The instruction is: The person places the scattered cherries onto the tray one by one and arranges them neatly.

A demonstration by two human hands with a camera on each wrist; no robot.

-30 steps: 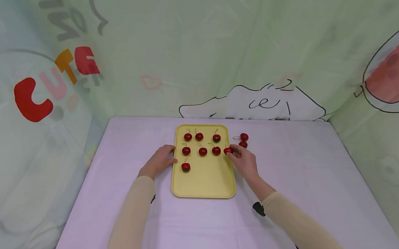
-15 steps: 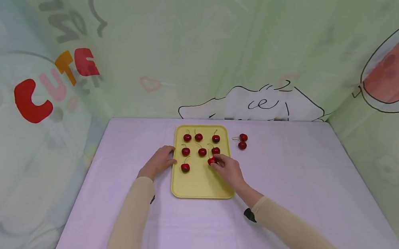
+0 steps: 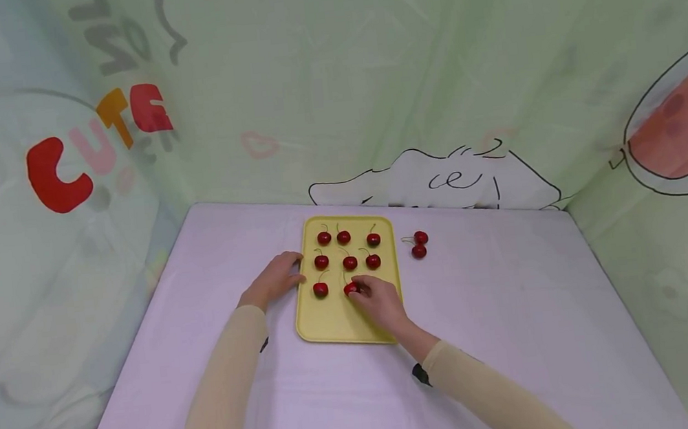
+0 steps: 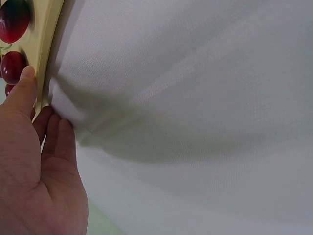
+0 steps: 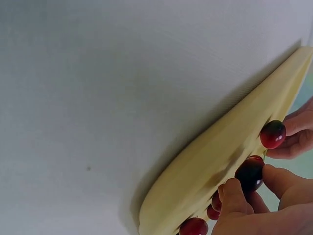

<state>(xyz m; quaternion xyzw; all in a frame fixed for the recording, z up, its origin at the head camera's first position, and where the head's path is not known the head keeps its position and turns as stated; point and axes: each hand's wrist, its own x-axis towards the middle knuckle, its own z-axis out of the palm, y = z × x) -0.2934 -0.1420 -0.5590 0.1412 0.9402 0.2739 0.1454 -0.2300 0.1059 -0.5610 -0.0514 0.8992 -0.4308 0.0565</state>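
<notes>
My right hand pinches a dark red cherry between thumb and fingertips, low over the yellow tray. Its thin stem points up. The held cherry sits in the third row, right of a single cherry. Behind it, two rows of three cherries, including a middle one, lie on the tray with their stems up. My left hand holds the tray's left rim, thumb on top and fingers along the outer side, as the left wrist view shows.
Two more cherries, a rear one and a front one, lie on the pale purple tablecloth to the right of the tray. A printed green curtain hangs behind the table's back edge.
My right hand has carried its cherry from the tray's right rim leftward and toward me, into the third row. The left hand has stayed at the left rim.
</notes>
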